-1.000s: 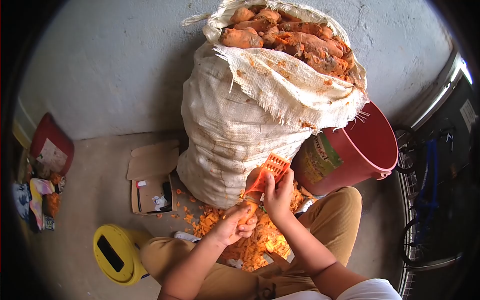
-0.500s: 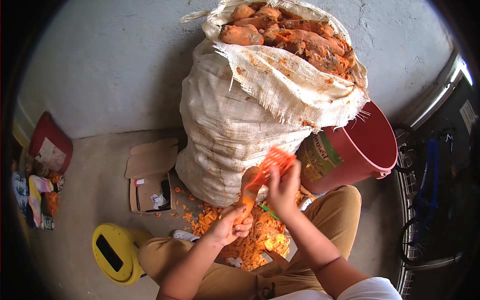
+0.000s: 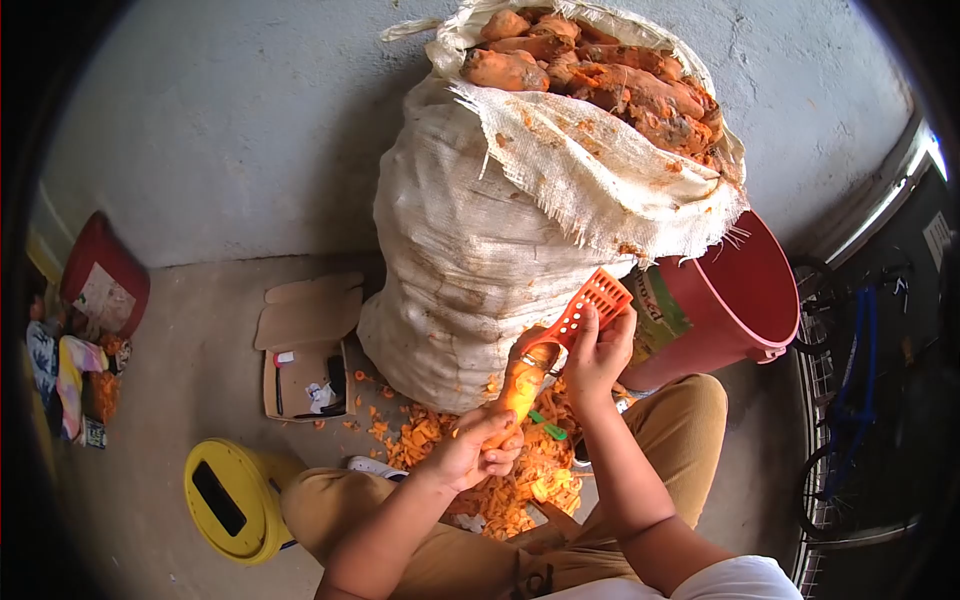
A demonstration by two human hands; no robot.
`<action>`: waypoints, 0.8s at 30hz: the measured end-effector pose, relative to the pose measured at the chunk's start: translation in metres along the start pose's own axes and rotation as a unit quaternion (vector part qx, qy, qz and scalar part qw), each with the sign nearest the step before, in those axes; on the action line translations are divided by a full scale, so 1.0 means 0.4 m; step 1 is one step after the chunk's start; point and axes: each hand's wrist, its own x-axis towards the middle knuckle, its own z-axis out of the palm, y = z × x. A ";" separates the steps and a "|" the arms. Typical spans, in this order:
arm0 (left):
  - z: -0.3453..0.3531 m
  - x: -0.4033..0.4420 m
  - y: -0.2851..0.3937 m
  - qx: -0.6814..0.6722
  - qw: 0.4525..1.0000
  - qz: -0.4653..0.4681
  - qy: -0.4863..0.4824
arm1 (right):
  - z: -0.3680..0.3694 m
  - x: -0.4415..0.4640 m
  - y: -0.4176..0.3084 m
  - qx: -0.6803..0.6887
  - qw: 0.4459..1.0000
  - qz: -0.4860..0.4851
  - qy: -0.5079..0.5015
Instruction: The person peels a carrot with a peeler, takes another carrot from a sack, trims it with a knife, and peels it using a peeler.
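Observation:
My left hand (image 3: 478, 452) is wrapped round the lower end of a carrot (image 3: 519, 395). Bright orange flesh shows on its lower part, while its upper tip is still brown-skinned. An orange peeler (image 3: 594, 299) with a slotted, perforated handle is pinched in my right hand (image 3: 598, 350). The peeler's head meets the carrot near its upper end. Beneath my hands, a heap of orange peelings (image 3: 520, 485) lies on the floor between my legs, with a green piece (image 3: 548, 426) on it.
A large white woven sack (image 3: 450, 260) stands ahead, its top full of unpeeled carrots (image 3: 620, 85). Right of it leans a red bucket (image 3: 720, 300). An open cardboard box (image 3: 310, 340) and a yellow-lidded bin (image 3: 245, 500) are left. A blue bicycle (image 3: 860, 390) stands far right.
My right hand and the peeler have shifted right and slightly down, and the peeler is no longer blurred. My left hand and the carrot have moved slightly right. The view has shifted a little.

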 end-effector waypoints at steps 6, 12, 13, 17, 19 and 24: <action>0.008 -0.010 0.014 -0.027 1.000 -0.006 0.004 | 0.014 0.024 0.011 0.014 0.984 0.163 -0.076; -0.022 -0.014 0.023 -0.026 0.999 -0.032 -0.021 | 0.029 0.011 0.041 0.115 0.974 0.179 -0.078; -0.022 -0.015 0.022 -0.016 0.999 -0.029 -0.017 | 0.030 0.011 0.040 0.117 0.977 0.163 -0.072; -0.038 -0.011 0.021 0.088 0.996 -0.002 0.013 | 0.030 -0.010 0.010 0.049 0.987 0.122 -0.087; -0.042 -0.003 0.022 0.156 0.987 0.008 0.043 | 0.028 -0.027 0.001 0.028 0.987 0.126 -0.096; -0.009 0.015 0.000 0.152 0.980 -0.028 0.127 | 0.026 -0.061 0.002 -0.085 0.988 0.060 -0.110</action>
